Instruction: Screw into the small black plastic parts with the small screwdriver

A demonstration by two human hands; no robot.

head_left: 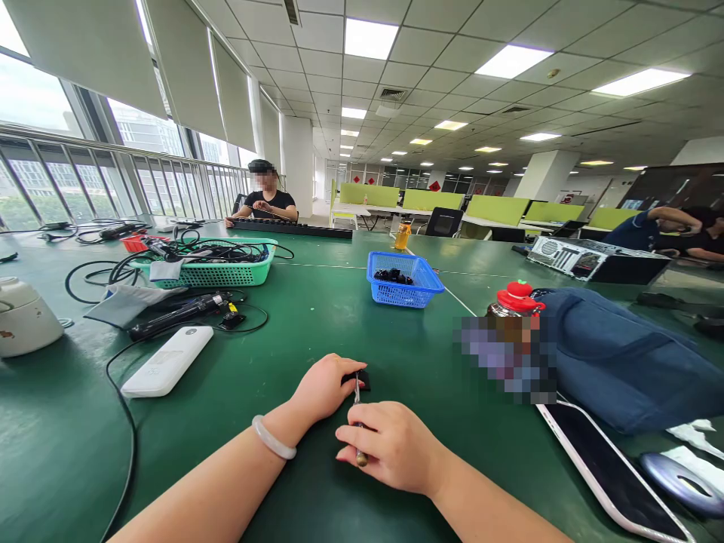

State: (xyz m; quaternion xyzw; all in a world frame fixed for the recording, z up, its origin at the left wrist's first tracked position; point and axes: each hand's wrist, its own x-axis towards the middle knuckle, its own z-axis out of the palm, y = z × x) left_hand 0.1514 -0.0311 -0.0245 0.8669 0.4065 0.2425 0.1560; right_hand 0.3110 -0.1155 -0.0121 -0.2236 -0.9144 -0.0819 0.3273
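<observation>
Our left hand [325,388] pinches a small black part [363,379] against the green surface [339,317]. Just behind it, our right hand [390,446] closes its fingers on a thin tool [357,396], whose long axis runs straight ahead, tip at the part.

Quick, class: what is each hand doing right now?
Left hand: closed on a small black square part.
Right hand: closed on a thin metal-shafted tool.

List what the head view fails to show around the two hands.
All in the head view:
- Small black part: mostly covered by the left hand; shape unclear.
- Thin metal tool: shaft hidden inside the right hand; tip too small.
- Red-capped bottle: body pixelated.
- Dark pieces in the blue plastic basket: too small.
</observation>
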